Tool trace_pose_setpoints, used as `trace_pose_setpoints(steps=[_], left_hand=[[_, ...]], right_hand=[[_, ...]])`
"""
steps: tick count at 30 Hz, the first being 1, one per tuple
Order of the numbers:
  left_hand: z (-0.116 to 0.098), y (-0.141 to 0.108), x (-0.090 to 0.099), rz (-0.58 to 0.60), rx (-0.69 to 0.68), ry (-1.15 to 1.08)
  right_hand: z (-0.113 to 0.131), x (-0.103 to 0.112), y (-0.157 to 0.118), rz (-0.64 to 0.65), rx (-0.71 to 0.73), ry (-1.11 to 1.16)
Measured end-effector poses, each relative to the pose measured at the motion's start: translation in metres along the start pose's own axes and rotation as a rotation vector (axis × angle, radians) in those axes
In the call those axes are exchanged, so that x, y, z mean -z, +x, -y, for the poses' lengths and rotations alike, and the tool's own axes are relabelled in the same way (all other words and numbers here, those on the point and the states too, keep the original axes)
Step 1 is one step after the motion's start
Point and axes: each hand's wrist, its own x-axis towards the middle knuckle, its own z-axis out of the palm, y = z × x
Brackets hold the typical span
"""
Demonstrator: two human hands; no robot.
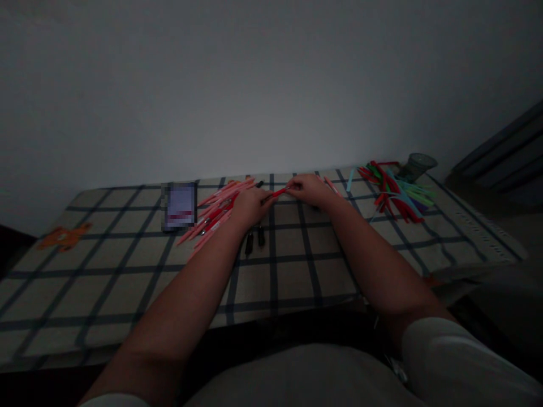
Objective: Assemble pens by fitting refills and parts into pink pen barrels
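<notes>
My left hand [250,204] and my right hand [308,189] meet above the middle of the table. Between them is a slim red pen [280,192], pinched at its left end by my left fingers and at its right end by my right fingers. Beside and partly behind my left hand lies a loose pile of pink and red pens [214,212], some with shiny metal parts. Two small black pieces [249,244] rest on the cloth just below my left wrist. A few pink pens [332,185] lie behind my right hand, partly hidden.
A checked cloth [123,288] covers the table, which stands against a plain wall. Left of the pens is a blurred-out phone-like device [181,206]; farther left lies an orange cut-out shape [64,236]. At right are red, green and blue strips [396,195] and a glass [418,165].
</notes>
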Motion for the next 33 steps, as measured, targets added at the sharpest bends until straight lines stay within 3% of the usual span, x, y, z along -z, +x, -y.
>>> trace_pose_setpoints(steps=[4, 9, 16, 25, 33], left_hand=[[-0.007, -0.001, 0.003, 0.079, 0.000, 0.010], [-0.008, -0.002, -0.002, 0.088, -0.016, 0.052], [-0.012, -0.003, -0.003, 0.122, -0.040, 0.059], [-0.006, -0.002, -0.003, 0.074, 0.014, 0.039], [0.005, -0.001, -0.005, -0.012, 0.059, 0.004]], right_hand=[[0.004, 0.001, -0.002, 0.061, -0.022, -0.024], [-0.005, -0.006, 0.003, 0.210, 0.002, -0.073], [-0.005, -0.006, 0.003, 0.269, 0.045, -0.163], [0.006, -0.002, 0.000, 0.243, 0.021, -0.123], [0.006, 0.003, -0.002, -0.001, -0.028, 0.103]])
